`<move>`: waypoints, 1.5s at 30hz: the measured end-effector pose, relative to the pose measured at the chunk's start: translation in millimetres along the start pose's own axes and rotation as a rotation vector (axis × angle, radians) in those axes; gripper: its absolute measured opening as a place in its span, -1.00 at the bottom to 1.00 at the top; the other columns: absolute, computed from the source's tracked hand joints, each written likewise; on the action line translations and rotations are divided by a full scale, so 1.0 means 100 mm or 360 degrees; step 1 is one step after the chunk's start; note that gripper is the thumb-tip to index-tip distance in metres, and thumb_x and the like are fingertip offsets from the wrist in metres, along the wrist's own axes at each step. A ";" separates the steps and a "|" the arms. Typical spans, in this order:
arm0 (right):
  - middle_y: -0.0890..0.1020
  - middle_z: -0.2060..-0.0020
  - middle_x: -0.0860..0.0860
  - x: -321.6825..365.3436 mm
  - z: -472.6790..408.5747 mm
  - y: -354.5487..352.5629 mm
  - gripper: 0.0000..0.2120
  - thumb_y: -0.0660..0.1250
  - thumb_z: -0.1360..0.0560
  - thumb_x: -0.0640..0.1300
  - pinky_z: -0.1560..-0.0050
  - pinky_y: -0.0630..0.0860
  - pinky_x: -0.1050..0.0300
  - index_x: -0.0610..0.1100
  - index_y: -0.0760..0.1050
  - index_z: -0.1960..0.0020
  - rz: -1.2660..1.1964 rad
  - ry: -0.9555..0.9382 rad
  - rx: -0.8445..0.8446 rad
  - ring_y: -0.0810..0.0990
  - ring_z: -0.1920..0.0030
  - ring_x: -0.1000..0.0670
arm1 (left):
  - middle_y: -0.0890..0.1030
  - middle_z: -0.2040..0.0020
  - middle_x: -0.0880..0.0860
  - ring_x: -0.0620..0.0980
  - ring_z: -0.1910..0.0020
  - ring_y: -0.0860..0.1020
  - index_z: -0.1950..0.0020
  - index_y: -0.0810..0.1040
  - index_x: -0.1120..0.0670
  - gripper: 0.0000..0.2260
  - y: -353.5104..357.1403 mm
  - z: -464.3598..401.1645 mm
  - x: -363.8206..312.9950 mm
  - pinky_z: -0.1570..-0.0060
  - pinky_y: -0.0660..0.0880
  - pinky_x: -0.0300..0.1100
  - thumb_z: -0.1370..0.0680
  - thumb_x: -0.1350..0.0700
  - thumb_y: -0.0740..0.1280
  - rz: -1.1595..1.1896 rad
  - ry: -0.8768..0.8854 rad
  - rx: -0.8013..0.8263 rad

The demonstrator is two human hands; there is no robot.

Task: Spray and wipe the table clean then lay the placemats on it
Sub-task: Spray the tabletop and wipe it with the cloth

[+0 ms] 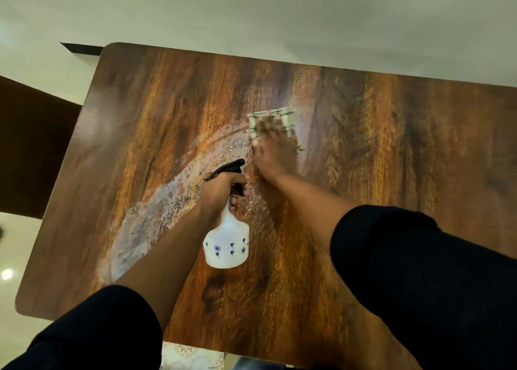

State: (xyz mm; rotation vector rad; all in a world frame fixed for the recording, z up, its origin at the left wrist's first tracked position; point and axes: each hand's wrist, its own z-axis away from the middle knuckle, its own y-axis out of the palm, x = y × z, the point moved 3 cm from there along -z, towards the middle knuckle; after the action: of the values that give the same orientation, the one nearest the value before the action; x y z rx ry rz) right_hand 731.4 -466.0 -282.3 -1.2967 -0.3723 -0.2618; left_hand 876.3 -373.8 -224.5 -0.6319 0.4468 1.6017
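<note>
A dark wood-grain table (391, 159) fills the view. My left hand (221, 190) grips the neck of a white spray bottle (227, 243) with blue flower marks and a black trigger head, held above the table's middle. My right hand (275, 148) lies flat, fingers spread, pressing a pale checked cloth (254, 129) onto the table just beyond the bottle. The hand and cloth are blurred. A wet, foamy arc-shaped smear (156, 210) runs across the table to the left of the bottle. No placemats are clearly visible.
A dark wooden piece of furniture (33, 151) stands off the table's left edge. Pale glossy floor (16, 257) shows at left and beyond the far edge. A pale patterned surface (190, 355) peeks out under the table's near edge.
</note>
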 end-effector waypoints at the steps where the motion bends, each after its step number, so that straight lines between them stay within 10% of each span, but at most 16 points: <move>1: -0.04 -0.68 0.05 0.15 0.02 0.08 -0.40 0.05 -0.72 0.08 -0.63 -0.23 -0.22 0.03 -0.08 -0.69 0.0054 -0.0116 0.0059 -0.14 -0.67 -0.05 | 0.64 0.28 0.16 -0.04 0.52 0.32 0.06 0.67 0.21 -0.92 -0.01 0.01 0.01 0.54 0.27 -0.21 -0.55 0.19 0.42 -0.0008 0.0006 -0.0002; 7: -0.01 -0.68 0.07 0.14 0.12 0.03 -0.43 -0.05 -0.72 0.07 -0.65 -0.14 -0.19 0.01 -0.05 -0.70 0.0145 -0.0325 0.0164 -0.10 -0.67 -0.01 | 0.64 0.25 0.17 -0.04 0.52 0.34 0.06 0.66 0.20 -0.91 0.00 0.02 0.06 0.54 0.29 -0.21 -0.54 0.19 0.41 -0.0063 0.0012 0.0033; 17: -0.05 -0.68 0.08 -1.66 0.79 -0.65 -0.44 0.01 -0.74 -0.01 -0.65 -0.14 -0.16 0.02 -0.06 -0.70 -0.0083 0.0625 -0.0191 -0.10 -0.67 0.00 | 0.64 0.27 0.13 -0.07 0.52 0.36 -0.02 0.68 0.23 -0.90 0.28 0.21 0.17 0.55 0.30 -0.22 -0.58 0.21 0.42 -0.0124 0.0004 0.0188; 23: -0.04 -0.69 0.05 -1.56 0.84 -0.62 -0.43 0.07 -0.73 -0.08 -0.64 -0.16 -0.21 -0.02 -0.01 -0.70 -0.0086 0.0940 -0.0235 -0.11 -0.68 -0.05 | 0.62 0.27 0.12 -0.07 0.49 0.35 0.06 0.64 0.19 -0.93 0.20 0.37 0.25 0.50 0.28 -0.20 -0.58 0.20 0.40 -0.0041 0.0017 0.0241; 37: -0.16 -0.67 0.08 0.52 1.11 0.39 -0.38 -0.03 -0.73 0.11 -0.64 -0.17 -0.22 0.00 -0.19 -0.69 0.0227 -0.0368 0.0371 -0.26 -0.66 -0.01 | 0.64 0.32 0.11 -0.06 0.53 0.33 0.00 0.69 0.21 -0.89 -0.53 0.51 0.41 0.52 0.27 -0.21 -0.56 0.20 0.40 0.0054 0.0030 -0.0079; 41: -0.18 -0.66 0.08 0.13 1.06 0.18 -0.42 -0.01 -0.74 0.02 -0.61 -0.27 -0.12 0.07 -0.20 -0.68 0.0262 -0.0321 0.0301 -0.23 -0.65 0.00 | 0.66 0.28 0.13 -0.06 0.51 0.35 -0.28 0.65 0.25 -0.69 -0.65 0.45 0.44 0.53 0.30 -0.21 -0.55 0.18 0.41 0.0017 0.0047 -0.0083; 45: -0.18 -0.66 0.05 -0.56 1.08 -0.12 -0.43 -0.06 -0.75 0.06 -0.63 -0.18 -0.22 0.07 -0.24 -0.67 0.0157 0.0098 0.0101 -0.23 -0.65 -0.02 | 0.64 0.31 0.10 -0.07 0.53 0.35 -0.10 0.67 0.28 -0.82 -0.61 0.48 0.42 0.55 0.30 -0.22 -0.55 0.21 0.40 0.0035 0.0064 -0.0029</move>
State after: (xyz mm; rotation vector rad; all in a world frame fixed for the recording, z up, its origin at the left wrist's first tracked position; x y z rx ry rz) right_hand 663.0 -365.1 -270.5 -1.2381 -0.2615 -0.2049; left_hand 927.9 -303.6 -209.2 -0.6761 0.4706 1.6175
